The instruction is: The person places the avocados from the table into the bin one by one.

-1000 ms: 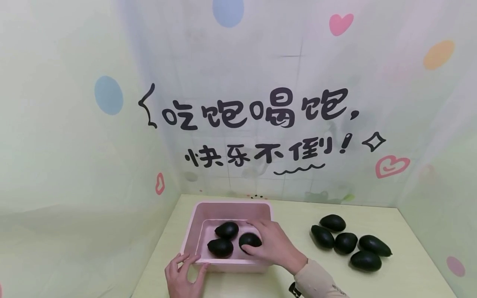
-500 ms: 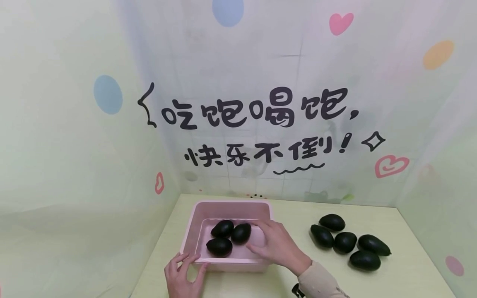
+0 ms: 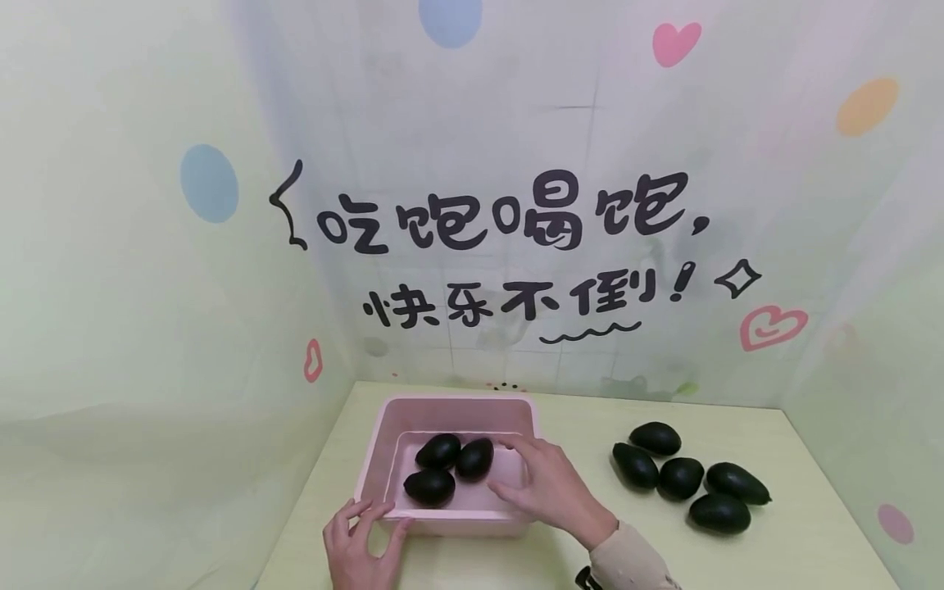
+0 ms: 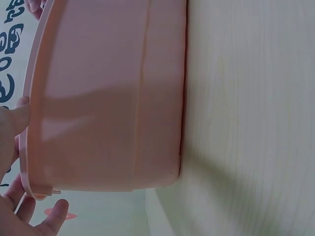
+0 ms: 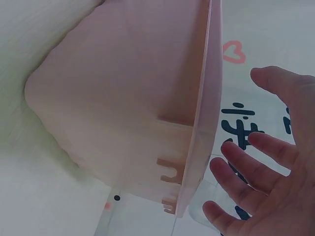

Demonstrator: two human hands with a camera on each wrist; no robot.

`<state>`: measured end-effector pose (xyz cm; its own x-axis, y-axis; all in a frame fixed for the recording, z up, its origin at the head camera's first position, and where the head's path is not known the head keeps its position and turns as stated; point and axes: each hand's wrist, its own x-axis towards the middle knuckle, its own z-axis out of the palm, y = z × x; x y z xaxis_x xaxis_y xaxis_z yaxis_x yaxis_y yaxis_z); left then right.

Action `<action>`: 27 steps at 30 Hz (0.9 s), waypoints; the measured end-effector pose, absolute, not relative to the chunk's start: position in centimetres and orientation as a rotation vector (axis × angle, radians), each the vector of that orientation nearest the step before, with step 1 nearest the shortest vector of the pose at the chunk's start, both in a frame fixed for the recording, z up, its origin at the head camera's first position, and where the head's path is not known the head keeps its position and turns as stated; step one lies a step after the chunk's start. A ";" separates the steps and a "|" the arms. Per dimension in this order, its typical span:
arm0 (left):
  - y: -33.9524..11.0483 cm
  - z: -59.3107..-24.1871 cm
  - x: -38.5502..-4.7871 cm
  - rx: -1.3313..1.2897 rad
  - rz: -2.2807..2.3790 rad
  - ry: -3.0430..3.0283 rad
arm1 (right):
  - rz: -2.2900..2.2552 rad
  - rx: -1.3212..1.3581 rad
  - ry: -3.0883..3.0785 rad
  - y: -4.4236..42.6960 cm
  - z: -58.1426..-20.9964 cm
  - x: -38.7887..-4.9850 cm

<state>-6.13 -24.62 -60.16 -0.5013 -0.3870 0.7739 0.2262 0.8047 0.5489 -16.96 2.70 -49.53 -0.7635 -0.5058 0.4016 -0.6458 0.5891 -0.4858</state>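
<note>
Three dark green avocados (image 3: 429, 487) lie close together inside a pink plastic bin (image 3: 442, 524). My left hand (image 3: 361, 545) holds the bin's near left corner, its thumb on the front outer side and its other fingers over the rim. In the left wrist view, the thumb (image 4: 18, 117) lies against the rim. My right hand (image 3: 549, 487) hovers over the bin's right side, fingers spread and apart from the avocados, with nothing in its grasp. The right wrist view shows that hand's fingers (image 5: 246, 172) loosely bent beside the bin's rim.
Several more avocados (image 3: 681, 478) lie in a group on the pale wooden table (image 3: 583, 418), right of the bin. Behind the table hangs a printed backdrop (image 3: 501, 164) with black lettering, and it continues along both sides.
My right hand has let go of an avocado in the bin and drawn slightly right. That avocado now sits farther back, beside the other two. My left hand stays at the corner.
</note>
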 end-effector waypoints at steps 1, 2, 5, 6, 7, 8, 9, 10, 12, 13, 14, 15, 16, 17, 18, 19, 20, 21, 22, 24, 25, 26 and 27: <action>-24.6 -60.2 -6.2 0.119 -0.746 -1.957 | 0.931 0.955 -2.598 2.7 -49.6 -16.9; -24.7 -60.3 -6.2 0.115 -0.747 -1.952 | 0.936 0.958 -2.594 2.7 -49.7 -16.9; -24.7 -60.4 -6.2 0.110 -0.747 -1.940 | 0.976 0.954 -2.587 2.8 -49.7 -16.9; -24.7 -60.4 -6.3 0.106 -0.747 -1.935 | 0.986 0.949 -2.588 2.9 -49.7 -16.9; -24.7 -60.4 -6.3 0.104 -0.748 -1.934 | 1.001 0.942 -2.593 2.9 -49.7 -16.9; -24.7 -60.4 -6.3 0.103 -0.750 -1.933 | 1.012 0.937 -2.596 2.9 -49.7 -16.9; -24.7 -60.4 -6.3 0.102 -0.750 -1.930 | 1.022 0.926 -2.603 2.9 -49.7 -16.8; -24.7 -60.4 -6.3 0.099 -0.752 -1.927 | 1.029 0.917 -2.609 3.0 -49.7 -16.8; -24.7 -60.4 -6.3 0.098 -0.754 -1.927 | 1.042 0.895 -2.620 3.0 -49.7 -16.8; -24.7 -60.4 -6.3 0.100 -0.754 -1.930 | 1.051 0.884 -2.624 3.0 -49.7 -16.8; -24.8 -60.4 -6.3 0.102 -0.751 -1.932 | 1.055 0.875 -2.625 3.1 -49.7 -16.8; -24.8 -60.4 -6.3 0.104 -0.750 -1.933 | 1.060 0.865 -2.629 3.1 -49.7 -16.8; -24.8 -60.4 -6.3 0.106 -0.750 -1.938 | 1.061 0.860 -2.629 3.1 -49.7 -16.8; -24.8 -60.4 -6.3 0.108 -0.748 -1.941 | 1.062 0.855 -2.630 3.1 -49.7 -16.8; -24.8 -60.4 -6.3 0.110 -0.746 -1.943 | 1.060 0.849 -2.633 3.2 -49.7 -16.8; -24.8 -60.4 -6.3 0.110 -0.746 -1.944 | 1.059 0.842 -2.634 3.2 -49.8 -16.8; -24.8 -60.4 -6.3 0.109 -0.746 -1.942 | 1.057 0.835 -2.637 3.3 -49.8 -16.8; -24.8 -60.4 -6.4 0.106 -0.748 -1.938 | 1.060 0.829 -2.639 3.3 -49.8 -16.8; -24.8 -60.4 -6.4 0.104 -0.749 -1.935 | 1.061 0.820 -2.641 3.4 -49.8 -16.8; -24.7 -60.5 -6.4 0.100 -0.749 -1.929 | 1.071 0.796 -2.646 3.4 -49.8 -16.7; -24.7 -60.5 -6.4 0.099 -0.750 -1.927 | 1.078 0.785 -2.648 3.5 -49.8 -16.7; -24.7 -60.5 -6.4 0.097 -0.751 -1.926 | 1.082 0.773 -2.648 3.5 -49.8 -16.7; -24.7 -60.5 -6.4 0.096 -0.751 -1.927 | 1.089 0.761 -2.648 3.6 -49.7 -16.6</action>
<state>-6.45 -24.72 -60.48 -0.4756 -0.3824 0.7922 0.2544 0.8022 0.5401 -16.64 3.62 -49.75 -0.8531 -0.3904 0.3461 -0.5209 0.6012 -0.6060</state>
